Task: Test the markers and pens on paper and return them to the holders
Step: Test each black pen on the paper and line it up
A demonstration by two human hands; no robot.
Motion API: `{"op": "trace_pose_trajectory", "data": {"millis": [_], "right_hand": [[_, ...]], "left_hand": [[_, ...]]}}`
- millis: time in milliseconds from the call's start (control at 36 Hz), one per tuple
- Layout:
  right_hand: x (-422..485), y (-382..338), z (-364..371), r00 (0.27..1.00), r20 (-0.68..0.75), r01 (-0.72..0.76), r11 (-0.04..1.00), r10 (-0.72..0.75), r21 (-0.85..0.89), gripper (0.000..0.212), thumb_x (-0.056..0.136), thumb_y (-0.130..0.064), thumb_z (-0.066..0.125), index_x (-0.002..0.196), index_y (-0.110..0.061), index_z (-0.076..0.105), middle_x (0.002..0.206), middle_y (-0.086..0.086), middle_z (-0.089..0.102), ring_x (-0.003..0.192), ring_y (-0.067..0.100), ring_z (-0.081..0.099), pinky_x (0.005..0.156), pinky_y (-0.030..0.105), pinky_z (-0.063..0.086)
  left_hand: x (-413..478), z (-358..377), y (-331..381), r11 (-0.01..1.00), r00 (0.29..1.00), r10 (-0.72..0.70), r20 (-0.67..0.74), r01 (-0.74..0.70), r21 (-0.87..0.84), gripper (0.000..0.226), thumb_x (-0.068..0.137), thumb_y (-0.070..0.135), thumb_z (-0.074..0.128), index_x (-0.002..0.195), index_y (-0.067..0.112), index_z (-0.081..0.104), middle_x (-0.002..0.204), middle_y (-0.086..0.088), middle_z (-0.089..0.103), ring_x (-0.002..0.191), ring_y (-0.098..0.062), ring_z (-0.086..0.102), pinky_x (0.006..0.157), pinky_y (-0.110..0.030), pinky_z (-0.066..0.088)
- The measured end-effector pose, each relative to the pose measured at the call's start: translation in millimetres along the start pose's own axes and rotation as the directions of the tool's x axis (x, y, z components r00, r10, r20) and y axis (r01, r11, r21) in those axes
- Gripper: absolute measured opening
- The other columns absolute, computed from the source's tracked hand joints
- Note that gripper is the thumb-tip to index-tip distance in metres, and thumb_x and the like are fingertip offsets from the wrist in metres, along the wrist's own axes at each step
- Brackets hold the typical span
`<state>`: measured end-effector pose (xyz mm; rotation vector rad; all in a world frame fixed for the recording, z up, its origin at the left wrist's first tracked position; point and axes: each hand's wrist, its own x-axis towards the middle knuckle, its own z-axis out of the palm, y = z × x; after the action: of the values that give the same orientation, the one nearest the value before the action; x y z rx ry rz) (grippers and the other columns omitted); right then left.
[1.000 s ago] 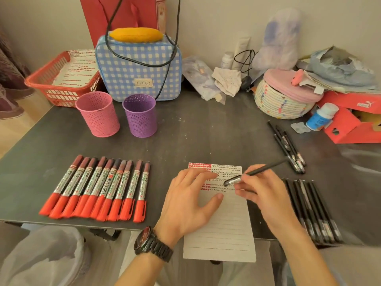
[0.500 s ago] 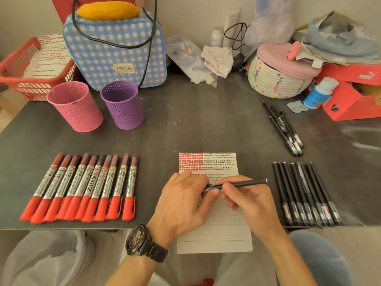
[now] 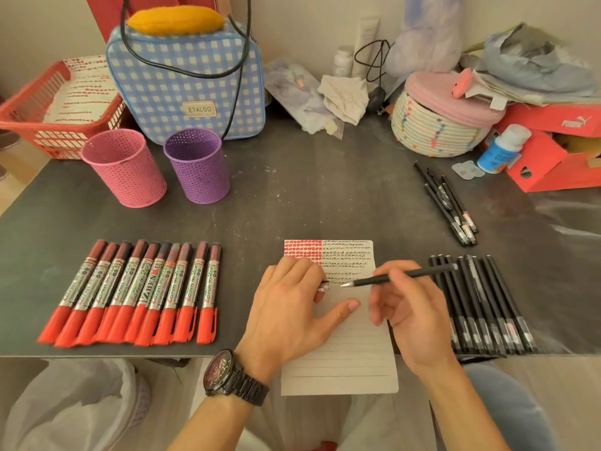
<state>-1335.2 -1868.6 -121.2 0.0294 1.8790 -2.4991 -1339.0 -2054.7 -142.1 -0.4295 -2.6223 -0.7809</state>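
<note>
A lined paper sheet [image 3: 341, 353] with red and black test marks at its top lies at the table's front edge. My left hand [image 3: 289, 307] rests on the sheet and pinches a small pen cap [image 3: 323, 287] in its fingertips. My right hand [image 3: 409, 314] grips an uncapped black pen [image 3: 400, 276], its silver tip pointing left just above the marks. Several red markers [image 3: 136, 288] lie in a row at the left. Several black pens [image 3: 481, 304] lie in a row at the right. An empty pink holder [image 3: 125, 170] and purple holder [image 3: 198, 167] stand at the back left.
A few more black pens [image 3: 448, 206] lie further back on the right. Along the wall stand a red basket [image 3: 48, 125], a blue checked bag [image 3: 185, 76], a woven basket [image 3: 435, 125], a small bottle [image 3: 500, 148] and red boxes [image 3: 553, 157].
The pen's cap has come off: my left hand now holds it apart from the pen, and the bare tip shows. My right hand shifted slightly right with the pen.
</note>
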Motion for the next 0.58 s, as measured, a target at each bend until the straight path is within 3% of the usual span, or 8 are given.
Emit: {"op": "trace_pose_trajectory", "data": {"millis": [111, 194, 278, 361, 472, 583], "right_hand": [[6.2, -6.0, -0.7, 0.993, -0.108, -0.047, 0.996, 0.055, 0.078, 0.015, 0.097, -0.028, 0.061, 0.086, -0.019, 0.060, 0.067, 0.012, 0.063, 0.045, 0.025, 0.055, 0.043, 0.027, 0.045], [12.4, -6.8, 2.5, 0.988, -0.152, -0.015, 0.999, 0.010, -0.028, 0.022, 0.086, -0.031, 0.070, 0.085, -0.016, 0.054, 0.063, 0.009, 0.059, 0.046, 0.023, 0.056, 0.042, 0.029, 0.045], [21.9, -7.7, 5.2, 0.990, -0.142, -0.010, 0.984, -0.016, -0.177, 0.016, 0.096, -0.025, 0.068, 0.082, -0.019, 0.064, 0.064, 0.010, 0.066, 0.049, 0.021, 0.060, 0.044, 0.028, 0.049], [32.2, -7.6, 6.9, 0.989, -0.141, -0.005, 0.942, -0.045, -0.334, 0.020, 0.098, -0.029, 0.068, 0.078, -0.022, 0.068, 0.063, 0.011, 0.069, 0.049, 0.019, 0.063, 0.045, 0.026, 0.050], [37.4, 2.7, 8.0, 0.976, -0.166, 0.035, 0.848, -0.144, -0.529, 0.036, 0.090, -0.042, 0.075, 0.063, -0.022, 0.061, 0.049, 0.002, 0.061, 0.041, 0.010, 0.055, 0.047, 0.018, 0.045], [36.5, 12.7, 7.3, 0.963, -0.181, 0.050, 0.789, -0.202, -0.613, 0.040, 0.089, -0.037, 0.077, 0.055, -0.028, 0.056, 0.043, -0.003, 0.058, 0.040, 0.005, 0.053, 0.051, 0.011, 0.041]], "left_hand": [[0.1, 1.1, -1.8, 0.996, 0.993, -0.090, 0.082, 0.088, 0.022, 0.041, 0.088, 0.064, 0.056, 0.097, 0.025, 0.051, 0.100, 0.015, 0.055, 0.097, -0.011, 0.050, 0.085, -0.028, 0.040], [0.8, 1.7, -2.1, 0.994, 0.986, -0.107, 0.127, 0.107, 0.007, 0.042, 0.086, 0.058, 0.059, 0.108, 0.023, 0.052, 0.117, 0.013, 0.058, 0.112, -0.011, 0.052, 0.100, -0.027, 0.039], [1.1, 2.3, -1.9, 0.993, 0.982, -0.121, 0.144, 0.120, 0.014, 0.046, 0.085, 0.057, 0.061, 0.116, 0.023, 0.054, 0.114, 0.014, 0.057, 0.112, -0.009, 0.052, 0.104, -0.027, 0.038], [0.9, 1.9, -1.8, 0.992, 0.983, -0.127, 0.131, 0.127, 0.007, 0.040, 0.084, 0.056, 0.064, 0.107, 0.026, 0.051, 0.110, 0.015, 0.058, 0.108, -0.008, 0.052, 0.100, -0.023, 0.034], [0.7, 0.9, -1.6, 0.992, 0.982, -0.128, 0.138, 0.129, 0.003, 0.040, 0.084, 0.056, 0.063, 0.100, 0.036, 0.033, 0.111, 0.016, 0.058, 0.108, -0.007, 0.051, 0.097, -0.019, 0.029], [1.0, 0.7, -1.4, 0.991, 0.983, -0.132, 0.130, 0.133, -0.002, 0.041, 0.084, 0.055, 0.066, 0.095, 0.035, 0.032, 0.111, 0.016, 0.058, 0.107, -0.007, 0.052, 0.096, -0.020, 0.031]]}}
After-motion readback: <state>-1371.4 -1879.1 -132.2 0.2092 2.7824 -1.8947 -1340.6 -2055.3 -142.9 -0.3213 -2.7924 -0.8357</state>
